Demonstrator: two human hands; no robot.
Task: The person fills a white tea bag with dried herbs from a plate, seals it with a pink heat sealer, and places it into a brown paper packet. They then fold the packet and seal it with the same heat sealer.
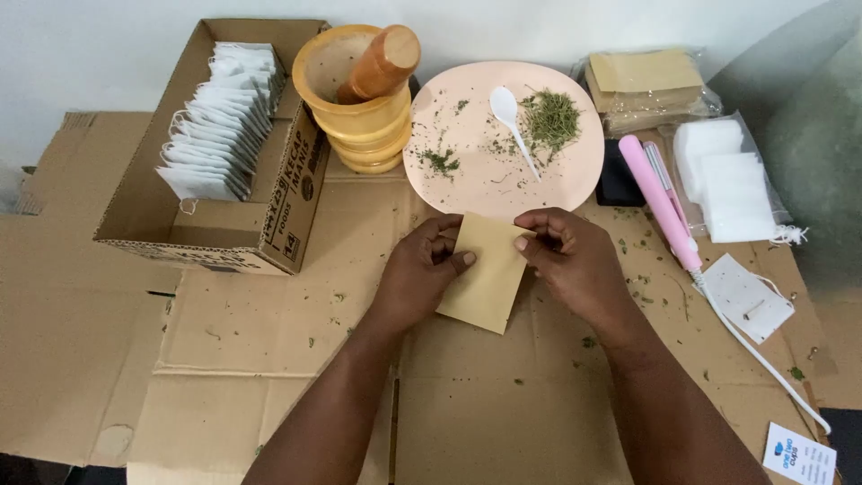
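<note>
Both hands (422,269) (570,256) hold brown envelope (485,274) (top edge)

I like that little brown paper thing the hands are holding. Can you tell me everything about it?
The brown paper envelope is small, flat and rectangular, and looks like plain kraft paper. It is tilted a little, top edge toward the pink plate. The left hand pinches its upper left edge and the right hand pinches its upper right corner. Its lower part lies over the cardboard sheet. Whether it is open or holds anything cannot be seen.
</note>
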